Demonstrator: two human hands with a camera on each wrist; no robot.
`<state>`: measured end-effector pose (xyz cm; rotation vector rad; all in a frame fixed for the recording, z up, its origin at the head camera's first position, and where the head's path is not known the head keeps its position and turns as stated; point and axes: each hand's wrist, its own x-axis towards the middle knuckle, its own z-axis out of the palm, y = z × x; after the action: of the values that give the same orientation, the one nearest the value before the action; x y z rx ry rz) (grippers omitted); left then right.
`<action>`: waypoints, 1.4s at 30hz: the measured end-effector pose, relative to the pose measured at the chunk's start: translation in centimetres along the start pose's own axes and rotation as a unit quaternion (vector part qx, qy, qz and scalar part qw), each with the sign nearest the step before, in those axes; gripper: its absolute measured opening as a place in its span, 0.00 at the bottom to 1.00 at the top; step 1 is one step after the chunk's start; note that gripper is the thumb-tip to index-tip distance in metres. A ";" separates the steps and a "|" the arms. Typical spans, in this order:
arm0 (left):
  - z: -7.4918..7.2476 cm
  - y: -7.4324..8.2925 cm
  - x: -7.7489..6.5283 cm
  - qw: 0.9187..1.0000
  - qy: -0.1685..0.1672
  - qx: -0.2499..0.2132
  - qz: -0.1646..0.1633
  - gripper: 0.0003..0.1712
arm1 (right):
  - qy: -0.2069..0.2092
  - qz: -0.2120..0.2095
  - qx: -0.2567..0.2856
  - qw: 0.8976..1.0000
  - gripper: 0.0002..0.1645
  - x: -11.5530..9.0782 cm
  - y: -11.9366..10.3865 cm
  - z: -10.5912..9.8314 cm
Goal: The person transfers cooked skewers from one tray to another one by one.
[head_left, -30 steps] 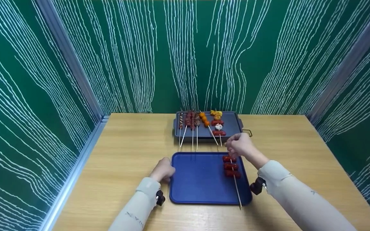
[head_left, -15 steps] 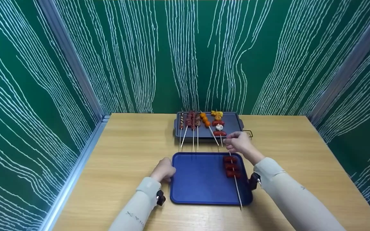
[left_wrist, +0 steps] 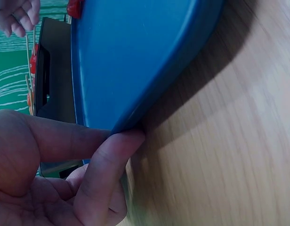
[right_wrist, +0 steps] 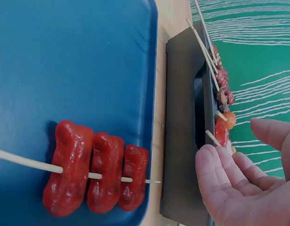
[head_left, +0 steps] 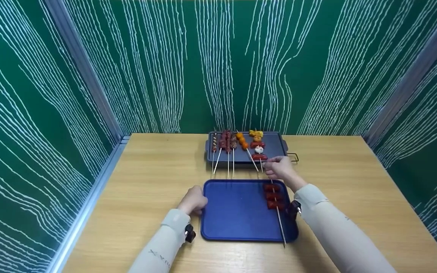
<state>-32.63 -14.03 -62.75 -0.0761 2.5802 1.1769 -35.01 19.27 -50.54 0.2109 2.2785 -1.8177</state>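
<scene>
My left hand (head_left: 194,200) pinches the left edge of a blue tray (head_left: 237,212) between thumb and fingers. Along the tray's right side lies a skewer of red sausages (head_left: 274,197), its stick end over the near rim. Just beyond the far rim, my right hand (head_left: 281,168) hovers with thumb and fingers apart and nothing between them. Its fingertips are close to the bare stick end of a mixed skewer (head_left: 257,145), which lies on a dark grill pan (head_left: 275,146) and carries yellow, red and white pieces.
On the pan's left half lie several skewers of dark meat (head_left: 226,142), beside one with orange balls (head_left: 242,141). Their sticks jut over the pan's near edge. A wire handle (head_left: 293,156) sticks out at its right. Behind the wooden table (head_left: 157,163) stands a green wall.
My right hand has moved away from the top end of the sausage skewer, up and left toward the mixed skewer's stick. The left hand stays on the tray.
</scene>
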 end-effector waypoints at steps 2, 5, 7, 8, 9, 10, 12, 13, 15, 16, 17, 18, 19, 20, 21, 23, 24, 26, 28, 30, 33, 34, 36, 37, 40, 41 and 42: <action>0.1 -0.1 0.1 1.000 -0.001 -0.003 -0.002 0.12 | -0.001 0.001 0.013 1.000 0.21 0.2 0.4 0.1; 0.2 -0.4 0.2 1.000 0.001 -0.007 0.004 0.12 | -0.007 0.000 0.036 0.999 0.17 0.6 1.0 0.4; 0.4 -0.7 0.3 1.000 0.003 -0.008 0.010 0.12 | -0.011 0.003 0.053 0.999 0.12 0.9 1.4 0.6; 0.4 -0.7 0.4 1.000 0.005 -0.009 0.014 0.11 | -0.015 0.004 0.060 0.998 0.10 1.0 1.6 0.6; 0.4 -0.8 0.5 1.000 0.006 -0.009 0.016 0.11 | -0.020 0.006 0.067 0.998 0.08 1.1 1.8 0.7; 0.4 -0.8 0.5 1.000 0.006 -0.009 0.017 0.12 | -0.022 0.009 0.074 0.997 0.07 1.2 1.9 0.8; 0.4 -0.9 0.5 1.000 0.005 -0.008 0.018 0.12 | -0.031 0.015 0.085 0.996 0.04 1.4 2.1 0.9; 0.4 -0.9 0.6 1.000 0.004 -0.007 0.017 0.13 | -0.036 0.017 0.088 0.995 0.03 1.4 2.2 1.0; 0.3 -0.9 0.6 1.000 0.004 -0.003 0.014 0.13 | -0.043 0.021 0.092 0.995 0.03 1.5 2.2 1.0; 0.3 -0.9 0.6 1.000 0.004 0.001 0.015 0.14 | -0.045 0.024 0.094 0.994 0.04 1.6 2.2 1.1; 0.3 -0.9 0.6 1.000 0.005 0.002 0.015 0.14 | -0.047 0.025 0.096 0.994 0.06 1.6 2.2 1.1; 0.3 -0.9 0.6 1.000 0.006 0.005 0.016 0.14 | -0.049 0.029 0.097 0.994 0.07 1.6 2.2 1.2; 0.3 -0.9 0.6 1.000 0.008 0.007 0.017 0.14 | -0.050 0.032 0.100 0.993 0.09 1.6 2.2 1.2; 0.3 -0.9 0.6 1.000 0.009 0.007 0.017 0.14 | -0.051 0.037 0.103 0.993 0.10 1.7 2.1 1.2; 0.3 -0.9 0.6 1.000 0.009 0.006 0.018 0.13 | -0.051 0.042 0.107 0.992 0.12 1.7 2.2 1.2; 0.3 -0.7 0.4 1.000 0.009 0.002 0.020 0.13 | -0.056 0.052 0.115 0.990 0.13 1.9 2.2 1.3; 0.3 -0.7 0.4 1.000 0.008 0.003 0.019 0.13 | -0.057 0.057 0.120 0.989 0.12 2.0 2.2 1.3; 0.3 -0.6 0.3 1.000 0.007 0.003 0.014 0.13 | -0.063 0.062 0.126 0.988 0.11 2.1 2.3 1.3; 0.3 -0.6 0.3 1.000 0.006 0.006 0.010 0.13 | -0.067 0.068 0.135 0.986 0.09 2.2 2.3 1.4; 0.3 -0.7 0.3 1.000 0.006 0.007 0.006 0.13 | -0.065 0.077 0.141 0.985 0.09 2.3 2.2 1.4; 0.3 -0.8 0.4 1.000 0.007 0.003 0.006 0.13 | -0.063 0.086 0.157 0.982 0.10 2.4 2.0 1.4; 0.3 -0.9 0.5 1.000 0.007 0.003 0.007 0.12 | -0.062 0.089 0.165 0.980 0.09 2.5 1.9 1.5; 0.3 -1.0 0.6 1.000 0.007 0.003 0.009 0.12 | -0.064 0.091 0.181 0.977 0.08 2.6 1.7 1.5; 0.3 -1.0 0.7 1.000 0.007 0.003 0.011 0.12 | -0.064 0.091 0.189 0.976 0.07 2.8 1.7 1.5; 0.3 -0.7 0.5 1.000 0.006 0.003 0.011 0.13 | -0.067 0.089 0.200 0.974 0.07 3.0 1.5 1.5; 0.2 -0.6 0.4 1.000 0.008 0.003 0.013 0.14 | -0.072 0.087 0.200 0.973 0.08 3.1 1.5 1.4; 0.0 0.0 -0.1 1.000 0.007 0.001 0.011 0.14 | -0.076 0.085 0.199 0.973 0.09 3.2 1.5 1.3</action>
<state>-32.51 -14.07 -62.71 -0.0577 2.6012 1.1858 -37.60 18.22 -53.01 0.3086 1.7204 -2.0997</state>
